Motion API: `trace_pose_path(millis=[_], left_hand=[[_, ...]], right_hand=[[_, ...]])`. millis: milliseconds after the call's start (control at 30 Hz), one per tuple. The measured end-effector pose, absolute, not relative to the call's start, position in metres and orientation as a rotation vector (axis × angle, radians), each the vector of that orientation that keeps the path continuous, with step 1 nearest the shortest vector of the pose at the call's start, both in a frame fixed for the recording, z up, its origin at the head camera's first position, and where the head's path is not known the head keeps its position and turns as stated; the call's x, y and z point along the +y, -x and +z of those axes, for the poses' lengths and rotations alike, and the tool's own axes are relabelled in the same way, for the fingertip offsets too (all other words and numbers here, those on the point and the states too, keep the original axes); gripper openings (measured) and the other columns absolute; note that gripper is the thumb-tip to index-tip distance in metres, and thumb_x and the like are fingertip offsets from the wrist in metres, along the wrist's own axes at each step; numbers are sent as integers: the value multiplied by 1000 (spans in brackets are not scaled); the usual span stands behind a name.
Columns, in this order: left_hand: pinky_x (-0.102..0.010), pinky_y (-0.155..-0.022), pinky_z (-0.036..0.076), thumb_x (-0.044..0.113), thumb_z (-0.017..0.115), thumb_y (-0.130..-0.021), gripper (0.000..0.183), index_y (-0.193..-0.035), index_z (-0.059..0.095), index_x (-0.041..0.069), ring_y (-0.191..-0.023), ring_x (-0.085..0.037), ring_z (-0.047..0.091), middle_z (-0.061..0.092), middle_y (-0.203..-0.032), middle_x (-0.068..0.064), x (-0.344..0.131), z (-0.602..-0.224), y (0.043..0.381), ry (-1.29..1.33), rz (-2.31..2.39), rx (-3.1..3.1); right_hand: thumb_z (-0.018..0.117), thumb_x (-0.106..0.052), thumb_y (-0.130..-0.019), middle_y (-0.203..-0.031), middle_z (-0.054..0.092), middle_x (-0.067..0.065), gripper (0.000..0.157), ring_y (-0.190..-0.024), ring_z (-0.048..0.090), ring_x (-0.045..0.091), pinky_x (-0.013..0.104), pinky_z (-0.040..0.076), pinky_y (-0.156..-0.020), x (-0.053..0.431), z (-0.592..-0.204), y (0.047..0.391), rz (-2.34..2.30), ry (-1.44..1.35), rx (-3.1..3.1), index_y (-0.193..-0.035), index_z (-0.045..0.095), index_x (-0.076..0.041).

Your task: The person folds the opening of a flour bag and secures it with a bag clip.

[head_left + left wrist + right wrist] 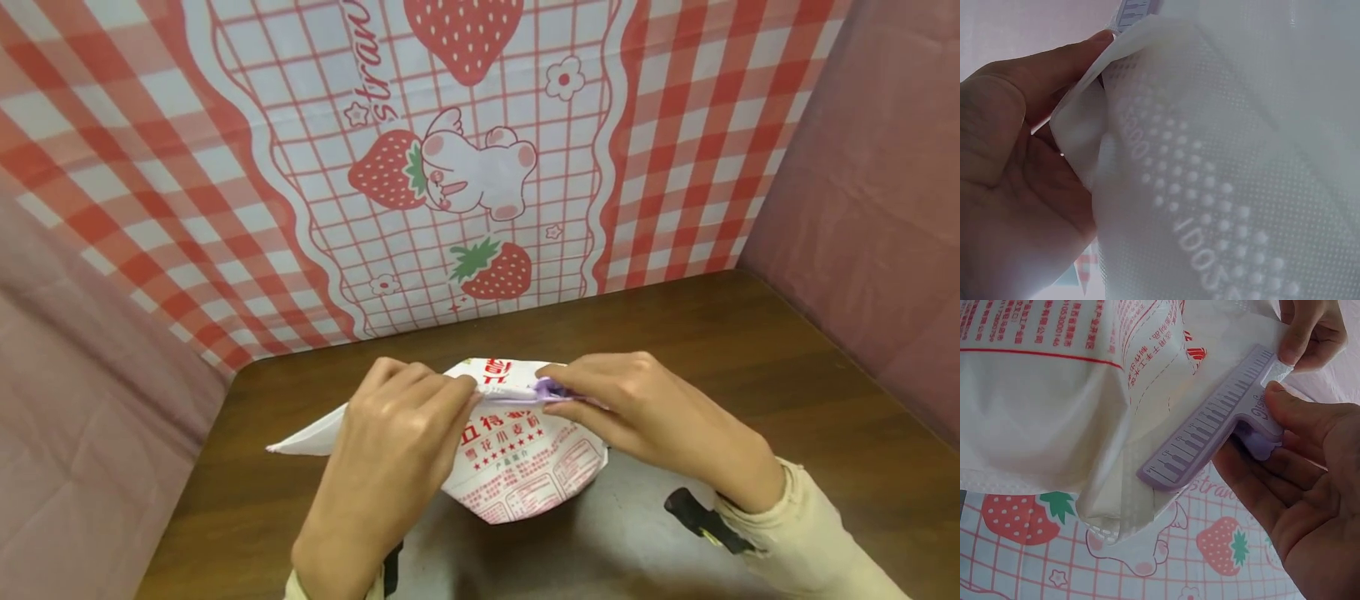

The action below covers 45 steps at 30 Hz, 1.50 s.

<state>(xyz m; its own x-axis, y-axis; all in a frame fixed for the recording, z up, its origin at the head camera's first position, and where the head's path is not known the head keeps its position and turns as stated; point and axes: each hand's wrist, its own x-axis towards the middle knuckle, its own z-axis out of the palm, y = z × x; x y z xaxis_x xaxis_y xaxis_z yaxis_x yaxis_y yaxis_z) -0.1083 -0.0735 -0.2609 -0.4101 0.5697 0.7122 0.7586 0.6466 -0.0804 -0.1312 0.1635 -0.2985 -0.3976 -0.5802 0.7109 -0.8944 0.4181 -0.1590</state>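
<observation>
A white flour bag with red print stands on the table in the head view, its top folded over. My left hand pinches the left part of that folded top; the left wrist view shows the thumb on the white woven edge. My right hand holds a purple bag clip printed with piano keys, thumb and fingers on its handle. In the right wrist view the clip lies along the bag's top edge. Whether its jaws bite on the bag, I cannot tell.
A white pointed corner of the bag sticks out left, past my left hand. Under the bag are the brown wooden table and a grey surface. A strawberry-print cloth hangs behind, with pink curtains at the sides.
</observation>
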Motion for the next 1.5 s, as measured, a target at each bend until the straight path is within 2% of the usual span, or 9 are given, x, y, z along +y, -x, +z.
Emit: trace_pose_path(millis=[133,267,367,500,667,833,1100,1333,1500], left_hand=[[-30,-71,39,13,60,-83,7,-82,64,8,-67,-12,55,64,-71,3,-74,-260,106,1018,-372,-2142],[-30,-74,38,14,60,-83,7,-84,64,9,-72,-12,56,64,-75,3,-72,-258,101,1015,-429,-2128],[-31,-75,38,13,60,-82,7,-84,64,8,-75,-13,56,64,-77,2,-70,-254,96,1021,-457,-2088],[-32,-73,38,11,60,-82,8,-85,65,6,-76,-16,56,63,-78,1,-64,-252,90,1051,-481,-1988],[-31,-72,41,9,60,-80,10,-87,65,4,-76,-16,57,63,-81,-1,-50,-259,84,1146,-478,-1801],[-26,-66,43,9,54,-80,12,-86,64,6,-73,-14,57,62,-80,0,-36,-274,80,1263,-374,-1647],[-16,-52,27,7,47,-82,14,-74,58,11,-55,-6,42,51,-66,5,-40,-305,77,1393,-278,-1599],[-18,-53,33,9,45,-84,16,-74,58,9,-57,-10,46,52,-66,4,-63,-328,81,1366,-271,-1707],[-21,-56,36,11,43,-87,19,-72,54,10,-59,-10,46,49,-66,4,-79,-347,80,1300,-294,-1857]], right_hand=[[71,-15,-76,-95,61,-10,32,-81,56,-1,13,46,-67,166,-299,131,744,-1201,-2204,-106,63,-10],[72,-19,-75,-108,58,-10,49,-94,56,3,17,46,-76,175,-296,127,705,-1163,-2328,-121,55,-16],[69,-15,-76,-120,53,-10,60,-106,53,6,21,44,-84,183,-290,121,657,-1132,-2434,-131,44,-21],[64,-10,-78,-125,49,-11,63,-113,47,5,21,41,-89,196,-279,115,604,-1105,-2496,-134,40,-22],[65,-10,-76,-122,51,-11,59,-111,48,5,20,38,-88,212,-275,113,488,-1012,-2459,-130,46,-22],[67,-17,-76,-116,54,-11,53,-107,49,4,23,41,-83,218,-287,115,409,-921,-2485,-126,50,-24],[68,-17,-76,-113,56,-9,53,-103,53,9,32,45,-80,236,-317,107,347,-837,-2581,-126,49,-22],[69,-13,-75,-100,59,-15,35,-88,56,0,13,42,-73,248,-346,104,428,-916,-2408,-108,62,-21],[71,-8,-69,-95,60,-14,35,-82,56,0,15,44,-68,244,-365,104,410,-970,-2391,-102,64,-17]])
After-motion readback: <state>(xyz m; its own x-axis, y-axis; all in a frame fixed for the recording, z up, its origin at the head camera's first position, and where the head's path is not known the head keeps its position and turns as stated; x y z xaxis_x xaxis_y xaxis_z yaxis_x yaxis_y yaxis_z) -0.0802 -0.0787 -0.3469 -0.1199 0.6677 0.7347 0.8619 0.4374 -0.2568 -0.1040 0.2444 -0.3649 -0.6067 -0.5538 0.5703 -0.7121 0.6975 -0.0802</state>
